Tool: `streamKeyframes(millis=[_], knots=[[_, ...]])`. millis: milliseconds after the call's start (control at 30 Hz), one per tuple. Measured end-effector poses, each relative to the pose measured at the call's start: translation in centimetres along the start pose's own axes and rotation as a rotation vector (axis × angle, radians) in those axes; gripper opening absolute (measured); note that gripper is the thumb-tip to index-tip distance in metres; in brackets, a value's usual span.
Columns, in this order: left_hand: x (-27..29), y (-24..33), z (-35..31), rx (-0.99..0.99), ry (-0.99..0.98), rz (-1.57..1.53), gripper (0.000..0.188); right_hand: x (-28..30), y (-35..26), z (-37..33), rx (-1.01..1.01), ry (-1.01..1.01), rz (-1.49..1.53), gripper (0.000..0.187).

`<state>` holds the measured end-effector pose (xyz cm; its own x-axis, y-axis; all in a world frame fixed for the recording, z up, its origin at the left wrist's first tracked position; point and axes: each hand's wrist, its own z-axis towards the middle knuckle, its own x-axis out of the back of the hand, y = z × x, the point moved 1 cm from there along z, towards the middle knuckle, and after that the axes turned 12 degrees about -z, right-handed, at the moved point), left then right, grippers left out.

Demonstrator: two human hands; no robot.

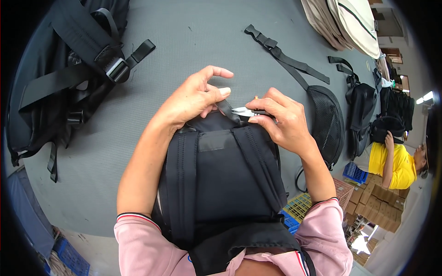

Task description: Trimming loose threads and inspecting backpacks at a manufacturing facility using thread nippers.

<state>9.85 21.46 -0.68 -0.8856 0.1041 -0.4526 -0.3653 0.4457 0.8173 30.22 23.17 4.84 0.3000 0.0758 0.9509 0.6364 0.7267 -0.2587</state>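
Observation:
A black backpack [232,179] lies before me on the grey table, its two padded shoulder straps toward me. At its top, the lower fingers of my left hand [191,99] curl around the black webbing loop [225,109], while the index finger and thumb stick out. My right hand [287,122] grips a pair of thread snips [244,112] between thumb and fingers. The pointed silver blades reach left to the loop. Whether they touch it I cannot tell. Part of the loop is hidden behind my left fingers.
The grey table [179,41] bears a large black bag [69,78] with buckled straps at left. To the right lie a black mesh-faced pouch [326,124] with a buckled strap, and a beige bag [345,23]. Crates, cartons [377,202] and a person in yellow [396,165] are beyond.

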Motion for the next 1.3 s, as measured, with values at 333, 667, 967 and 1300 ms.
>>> streamKeyframes(millis=[333, 667, 967, 1300], knots=[[0.3, 0.4, 0.1, 0.016, 0.014, -0.001, 0.039, -1.0, -0.1, 0.4, -0.073, 0.069, 0.039, 0.019], [1.1, 0.1, 2.1, -0.088, -0.111, -0.168, 0.047, 1.7, 1.4, -7.7, -0.442, 0.064, 0.354, 0.016], [1.4, -1.3, -1.1, -0.184, 0.032, -0.179, 0.047, 2.2, -3.0, -14.4, -0.336, -0.314, 0.565, 0.037], [-2.7, -1.5, -14.3, -0.449, 0.491, 0.272, 0.028, 2.7, -0.9, -13.1, -0.396, -0.382, 0.829, 0.03]])
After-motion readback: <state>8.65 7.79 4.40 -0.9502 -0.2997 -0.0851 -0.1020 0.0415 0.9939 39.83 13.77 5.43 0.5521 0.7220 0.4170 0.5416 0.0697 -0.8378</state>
